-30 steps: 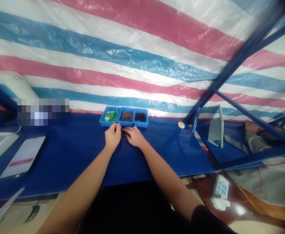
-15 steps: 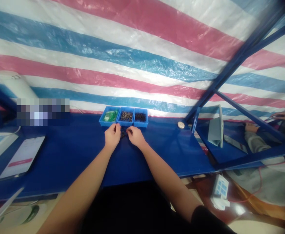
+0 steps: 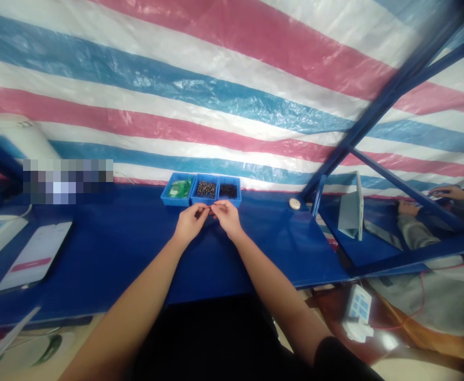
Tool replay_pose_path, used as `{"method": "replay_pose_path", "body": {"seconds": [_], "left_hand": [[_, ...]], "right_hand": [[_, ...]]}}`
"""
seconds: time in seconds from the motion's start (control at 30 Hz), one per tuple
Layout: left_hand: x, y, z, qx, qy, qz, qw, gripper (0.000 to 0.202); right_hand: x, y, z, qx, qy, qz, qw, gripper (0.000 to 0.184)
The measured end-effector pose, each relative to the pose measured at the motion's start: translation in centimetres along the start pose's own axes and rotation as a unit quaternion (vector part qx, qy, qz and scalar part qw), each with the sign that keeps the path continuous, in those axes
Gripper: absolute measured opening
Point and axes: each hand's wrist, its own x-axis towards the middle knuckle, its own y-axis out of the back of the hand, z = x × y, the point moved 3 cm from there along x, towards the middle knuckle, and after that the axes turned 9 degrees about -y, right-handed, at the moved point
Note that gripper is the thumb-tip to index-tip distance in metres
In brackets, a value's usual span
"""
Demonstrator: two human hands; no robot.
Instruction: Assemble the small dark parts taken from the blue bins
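My left hand [image 3: 190, 223] and my right hand [image 3: 227, 217] meet fingertip to fingertip just in front of three blue bins. Both are closed in a pinch; whatever sits between the fingertips is too small to make out. Behind them, the left bin [image 3: 175, 201] contains green material in clear plastic. Many small brassy metal pieces [image 3: 206, 189] fill the middle bin, and small black pieces [image 3: 228, 190] lie in the right one.
A phone [image 3: 37, 254] lies at the left of the blue table [image 3: 121, 248]. Toward the right are a round whitish disc [image 3: 294, 203] and a blue metal frame [image 3: 375, 114]. Beyond it, another person's hands [image 3: 409, 207] are near a propped tablet [image 3: 351, 211]. A striped sheet hangs behind.
My hands have come together at the fingertips, my left shifting right. The dark pieces seen between them before are no longer visible there.
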Motion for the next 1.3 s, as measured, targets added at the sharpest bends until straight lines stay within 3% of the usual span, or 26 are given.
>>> {"method": "replay_pose_path", "body": {"seconds": [0.2, 0.43, 1.3], "left_hand": [[0.0, 0.2, 0.2, 0.001, 0.003, 0.022, 1.0, 0.025], [0.0, 0.4, 0.3, 0.009, 0.01, 0.017, 1.0, 0.026], [-0.1, 0.3, 0.1, -0.055, 0.02, 0.028, 0.998, 0.029]], "right_hand": [[-0.1, 0.1, -0.2, -0.025, 0.009, 0.002, 1.0, 0.027], [-0.9, 0.3, -1.8, -0.148, 0.118, 0.001, 0.982, 0.024], [-1.1, 0.3, -1.9, -0.155, 0.117, 0.01, 0.981, 0.026]]}}
